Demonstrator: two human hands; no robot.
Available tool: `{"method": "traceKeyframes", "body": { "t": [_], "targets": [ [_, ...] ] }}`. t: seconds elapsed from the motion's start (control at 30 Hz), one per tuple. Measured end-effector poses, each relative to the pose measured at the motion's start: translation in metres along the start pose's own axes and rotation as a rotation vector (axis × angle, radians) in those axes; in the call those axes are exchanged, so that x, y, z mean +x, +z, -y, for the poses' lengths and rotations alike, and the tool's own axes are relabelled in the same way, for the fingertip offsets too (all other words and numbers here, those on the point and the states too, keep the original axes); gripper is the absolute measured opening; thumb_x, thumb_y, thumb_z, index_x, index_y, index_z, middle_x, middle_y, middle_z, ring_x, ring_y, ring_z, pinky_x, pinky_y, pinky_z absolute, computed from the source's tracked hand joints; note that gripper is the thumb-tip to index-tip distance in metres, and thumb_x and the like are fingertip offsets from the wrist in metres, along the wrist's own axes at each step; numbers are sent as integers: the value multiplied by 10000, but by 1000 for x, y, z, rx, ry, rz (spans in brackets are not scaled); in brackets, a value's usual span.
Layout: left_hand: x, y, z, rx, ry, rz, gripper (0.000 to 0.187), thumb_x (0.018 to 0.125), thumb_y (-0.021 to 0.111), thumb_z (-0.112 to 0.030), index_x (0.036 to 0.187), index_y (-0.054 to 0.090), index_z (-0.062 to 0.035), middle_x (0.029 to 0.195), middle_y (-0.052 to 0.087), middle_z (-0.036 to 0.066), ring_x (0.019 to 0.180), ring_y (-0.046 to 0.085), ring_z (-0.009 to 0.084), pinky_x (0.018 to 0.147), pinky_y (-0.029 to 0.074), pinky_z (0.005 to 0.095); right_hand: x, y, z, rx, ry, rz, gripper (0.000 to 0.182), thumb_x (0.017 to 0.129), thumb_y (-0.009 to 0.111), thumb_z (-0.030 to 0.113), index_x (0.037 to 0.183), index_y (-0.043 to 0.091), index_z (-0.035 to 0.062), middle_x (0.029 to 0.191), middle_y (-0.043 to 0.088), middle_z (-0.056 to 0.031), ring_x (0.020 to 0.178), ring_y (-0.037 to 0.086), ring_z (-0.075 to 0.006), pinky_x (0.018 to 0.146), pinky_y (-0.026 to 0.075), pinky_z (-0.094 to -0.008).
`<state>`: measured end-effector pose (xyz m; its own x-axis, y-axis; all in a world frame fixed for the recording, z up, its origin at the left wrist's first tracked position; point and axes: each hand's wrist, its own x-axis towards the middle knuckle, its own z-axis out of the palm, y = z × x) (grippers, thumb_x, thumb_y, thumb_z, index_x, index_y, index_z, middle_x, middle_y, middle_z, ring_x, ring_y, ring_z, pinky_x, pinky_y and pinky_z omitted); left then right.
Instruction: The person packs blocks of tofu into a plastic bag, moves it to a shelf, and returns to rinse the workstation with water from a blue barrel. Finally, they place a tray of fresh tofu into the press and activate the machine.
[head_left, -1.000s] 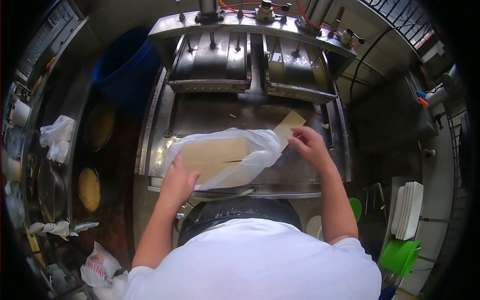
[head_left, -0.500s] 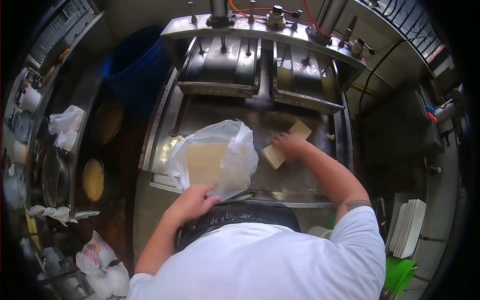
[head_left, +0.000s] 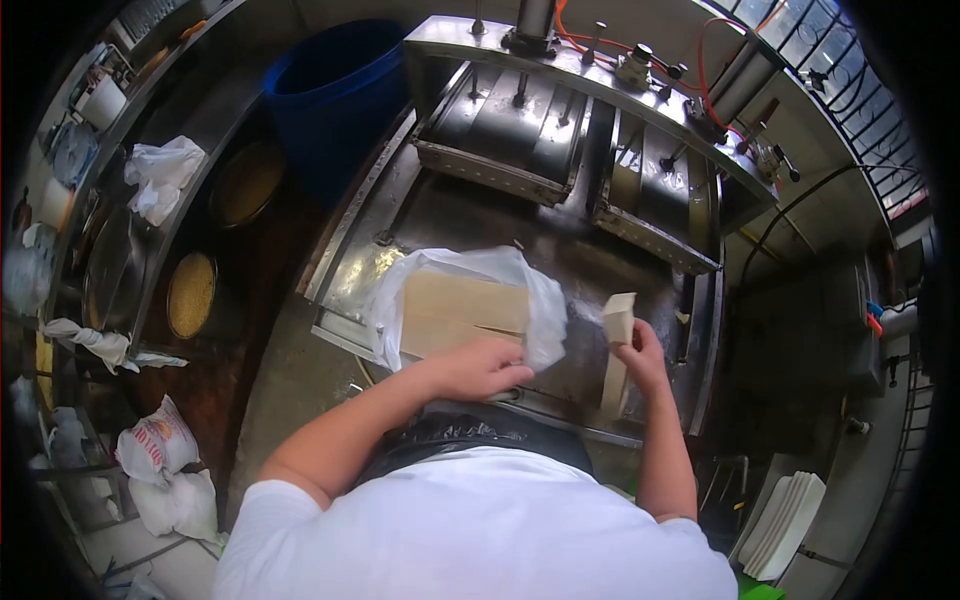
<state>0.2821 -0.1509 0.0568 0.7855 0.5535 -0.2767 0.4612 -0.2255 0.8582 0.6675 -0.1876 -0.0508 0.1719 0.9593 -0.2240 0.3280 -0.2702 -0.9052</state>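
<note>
A white plastic bag (head_left: 548,310) lies with its mouth spread wide on the metal work surface. Inside it are flat pale slabs (head_left: 455,305) that look like pressed tofu, with a dark gap between some of them. My left hand (head_left: 480,368) is closed at the bag's near rim, thumb and fingers together on the plastic. To the right of the bag, my right hand (head_left: 645,358) grips pale tofu slabs (head_left: 619,318), tilted up on edge above the metal. Part of them hangs below my fingers, and the palm side is hidden.
Two metal press frames (head_left: 500,170) hang from a beam (head_left: 590,70) at the back. A blue barrel (head_left: 335,90) stands behind left. Pots with yellowish contents (head_left: 192,295) sit on the left floor. White trays (head_left: 785,525) lean at lower right. A small pale scrap (head_left: 682,318) lies on the right.
My right hand has lifted the pale slabs off the metal and tilted them up. My left hand has shifted right along the bag's near rim. The camera view has turned.
</note>
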Motion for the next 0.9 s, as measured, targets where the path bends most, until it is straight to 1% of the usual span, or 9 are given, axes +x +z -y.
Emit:
{"method": "traceKeyframes", "body": {
  "t": [0.13,0.23,0.27,0.37,0.5,0.57,0.7,0.77,0.9],
  "targets": [
    [5,10,7,36,180,-319,401,1045,706,-303,1300,686,5,1108,740,179,986,731,280,924,577,378,-16,5,30,801,-87,-34,598,926,701,355,1429,565,60,1234,685,-101,1139,683,-236,998,562,-418],
    [-7,-7,8,-232,-48,-615,550,1072,653,-470,1361,643,-3,1189,724,164,1092,712,257,972,576,397,-45,30,139,1195,-202,-183,670,1003,604,523,1503,492,92,1307,668,-131,1193,688,-313,1051,562,-486],
    [-10,-12,10,-227,-49,-605,550,1072,653,-470,1361,643,-3,1189,724,164,1092,712,257,972,576,397,-47,33,163,1226,-243,-158,684,1005,594,547,1504,493,91,1314,667,-139,1195,688,-315,1057,559,-488],
    [-17,-28,5,-1135,71,-281,801,1021,560,-679,1494,483,-37,1400,626,174,1190,693,285,1010,586,459,-43,47,215,1334,-331,44,780,979,626,617,1519,481,74,1372,660,-177,1235,676,-366,1085,547,-534],
    [-41,-58,-40,-1544,253,-204,690,1068,572,-580,1454,493,-14,1300,649,150,1173,678,256,997,587,426,-30,102,242,1214,-461,185,891,941,742,601,1539,435,16,1443,613,-214,1303,635,-409,1103,534,-566],
    [-45,-67,-23,-1410,234,-347,610,1080,593,-519,1426,516,-21,1293,659,142,1155,685,239,989,588,414,-24,131,237,1088,-559,230,827,944,825,423,1554,430,30,1449,615,-155,1344,613,-339,1120,513,-521],
    [-61,-84,66,-1286,114,-619,348,1098,640,-283,1331,576,-32,1244,694,109,1096,704,187,947,593,380,-13,159,194,809,-366,452,857,915,858,394,1575,424,61,1467,599,-121,1371,587,-290,1128,482,-472],
    [-73,-84,95,-1215,2,-639,308,1090,651,-244,1311,585,-41,1219,700,97,1079,704,178,934,592,374,-13,163,184,1026,-167,632,864,930,847,265,1614,346,98,1509,556,-97,1359,593,-264,1125,499,-474],
    [-65,-71,127,-888,-217,-692,282,1046,703,-182,1284,634,-48,1167,715,87,1067,695,175,918,575,357,-11,176,122,1253,200,624,707,1007,718,365,1583,409,97,1497,586,-128,1377,599,-299,1157,494,-503]
  ]
}}
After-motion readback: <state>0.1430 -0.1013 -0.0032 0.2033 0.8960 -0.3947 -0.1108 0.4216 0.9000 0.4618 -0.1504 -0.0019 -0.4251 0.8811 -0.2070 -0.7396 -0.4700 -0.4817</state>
